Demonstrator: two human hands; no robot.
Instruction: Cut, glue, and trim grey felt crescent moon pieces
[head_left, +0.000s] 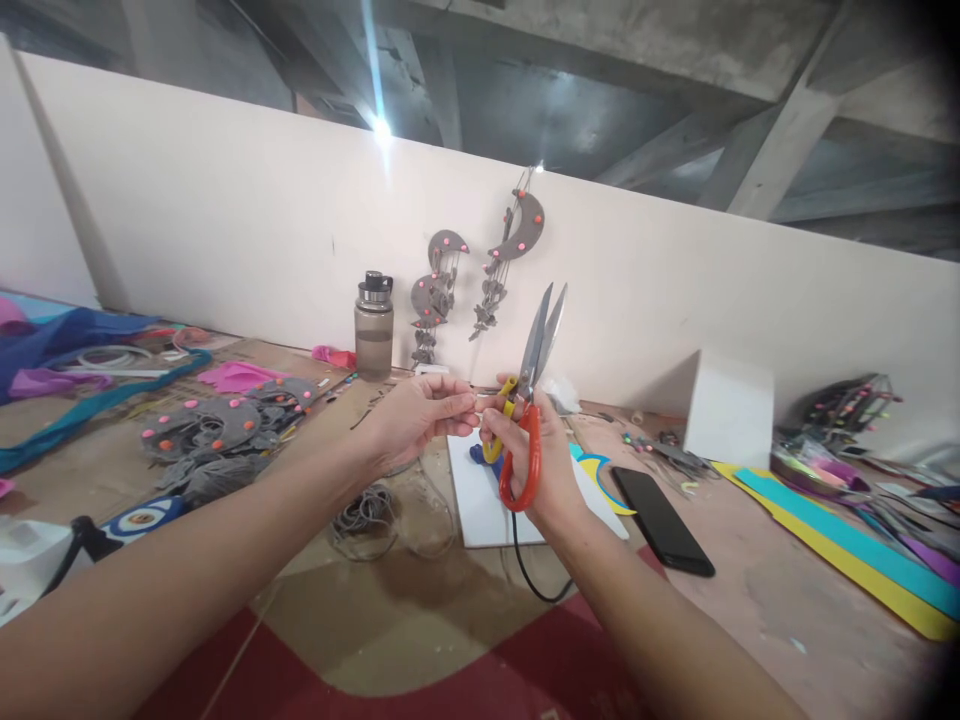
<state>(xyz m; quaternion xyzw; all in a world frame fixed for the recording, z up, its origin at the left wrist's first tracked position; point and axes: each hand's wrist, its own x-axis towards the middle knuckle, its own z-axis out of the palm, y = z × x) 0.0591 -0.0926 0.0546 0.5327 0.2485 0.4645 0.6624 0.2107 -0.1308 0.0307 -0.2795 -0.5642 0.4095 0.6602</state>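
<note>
My right hand [536, 455] grips a pair of scissors [534, 380] by their red and yellow handles, with the long steel blades pointing up and slightly apart. My left hand [420, 415] is closed in a pinch just left of the scissors, its fingertips meeting the right hand's fingers over something thin that I cannot make out. Both hands hover above a white board [480, 505] lying on the table.
A black phone [664, 520] lies right of the board. A grey water bottle [373, 327] stands by the wall. Grey moon-shaped ornaments [480, 270] hang on the white partition. Grey felt pieces [217, 425] lie at left, coloured foam sheets [847, 545] at right, coiled cord [367, 515] near the board.
</note>
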